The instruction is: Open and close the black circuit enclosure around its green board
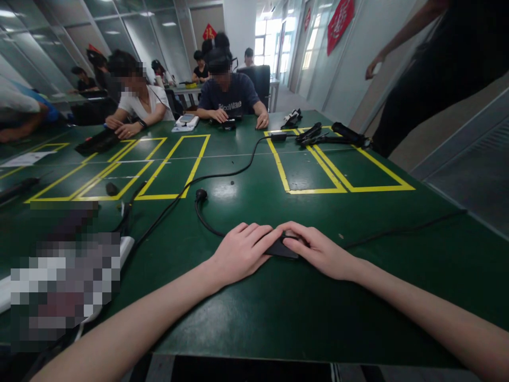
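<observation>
Your handling of the block looks under way rather than finished: both your hands are on it. As for what is done, it is in your grasp at the near part of the table, short of the yellow tape. The plug lies loose, in no socket, and its cord curves slackly toward your left hand. Another cord stretches away on the right, unwound. How much is left beyond that, you can't judge from this single view.

The block sits between your two hands, flat and dark, one corner pointing toward you. Your left hand is closed over its left part, fingers across the top, so that end is mostly hidden. Your right hand holds it from the other side, thumb laid along it and fingers curled around its far edge; whether a cord is pinched there too, you can't tell. Your fingertips meet, or nearly meet, above the block. Its near edge shows bare between your hands.
</observation>
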